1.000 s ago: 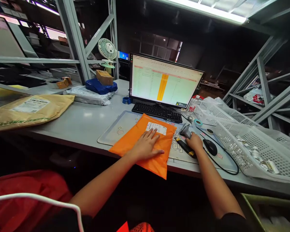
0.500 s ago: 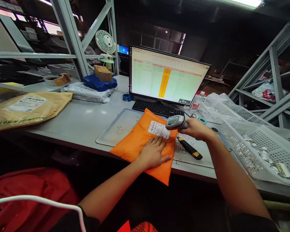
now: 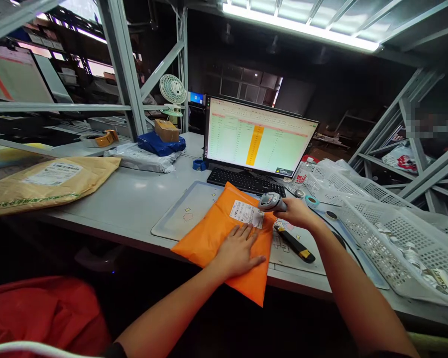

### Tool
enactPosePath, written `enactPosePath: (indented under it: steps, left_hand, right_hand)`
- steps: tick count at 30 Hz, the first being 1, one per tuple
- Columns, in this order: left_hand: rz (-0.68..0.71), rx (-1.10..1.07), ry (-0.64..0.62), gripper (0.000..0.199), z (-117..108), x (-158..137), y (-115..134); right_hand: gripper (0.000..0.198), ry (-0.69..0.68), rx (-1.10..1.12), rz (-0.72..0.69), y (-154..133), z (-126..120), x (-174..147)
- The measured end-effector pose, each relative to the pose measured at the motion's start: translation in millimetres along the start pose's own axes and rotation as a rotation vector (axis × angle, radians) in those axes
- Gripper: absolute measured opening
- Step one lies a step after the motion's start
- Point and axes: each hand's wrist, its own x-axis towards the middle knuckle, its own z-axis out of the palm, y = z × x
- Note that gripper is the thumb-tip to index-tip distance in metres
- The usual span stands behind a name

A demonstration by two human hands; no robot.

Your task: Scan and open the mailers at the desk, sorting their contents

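Observation:
An orange mailer bag [image 3: 205, 233] lies on the pale desk mat [image 3: 171, 223], its front corner hanging over the table edge. Flat on it rests my left hand [image 3: 237, 251], fingers spread, just below the white shipping label [image 3: 246, 213]. My right hand [image 3: 296, 213] is wrapped round the handle of a grey barcode scanner [image 3: 272, 201], whose head hovers by the label's right end. A black and yellow utility knife [image 3: 294, 243] lies on the mat to the right of the bag.
Behind the mat stand a black keyboard [image 3: 242, 183] and a monitor [image 3: 261, 134] showing a spreadsheet. White plastic baskets [image 3: 381, 248] with small bottles line the right side. At left are a tan parcel [image 3: 85, 176], a grey bag [image 3: 145, 159] and a blue package [image 3: 160, 144].
The camera view has tilted up, so the scene sits lower in the picture. My left hand stays flat on the bag, and the scanner remains in my right hand near the label.

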Motion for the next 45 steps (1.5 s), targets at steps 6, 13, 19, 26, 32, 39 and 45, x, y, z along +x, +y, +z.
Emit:
enactPosePath:
  steps: [6,13,19,26,32,39,45]
  left_hand:
    - [-0.058,-0.043,0.022,0.073,-19.2,-17.9,-19.1]
    - [-0.3,0.081,0.084,0.066,-45.5,-49.8,-86.8]
    - [-0.479,0.177,0.161,0.066,-51.5,-66.9,-115.3]
    - [-0.463,0.209,0.189,0.064,-45.1,-65.8,-115.8]
    - [-0.471,0.208,0.201,0.062,-43.7,-66.8,-118.1]
    - [-0.473,0.207,0.215,0.062,-40.0,-66.0,-119.7]
    - [-0.463,0.204,0.218,0.063,-40.1,-66.1,-120.3]
  right_hand:
    - [0.036,0.092,-0.172,0.399,65.6,39.8,11.4]
    - [0.045,0.077,-0.215,0.607,82.3,72.8,6.6]
    - [0.052,0.246,-0.239,0.52,36.2,79.6,41.4]
    - [0.063,0.294,-0.14,0.366,-5.0,119.5,124.3]
    - [0.069,0.291,-0.095,0.436,6.0,141.2,149.6]
    - [0.071,0.252,-0.084,0.43,9.6,147.6,153.0]
    - [0.072,0.145,-0.07,0.403,16.4,140.9,157.9]
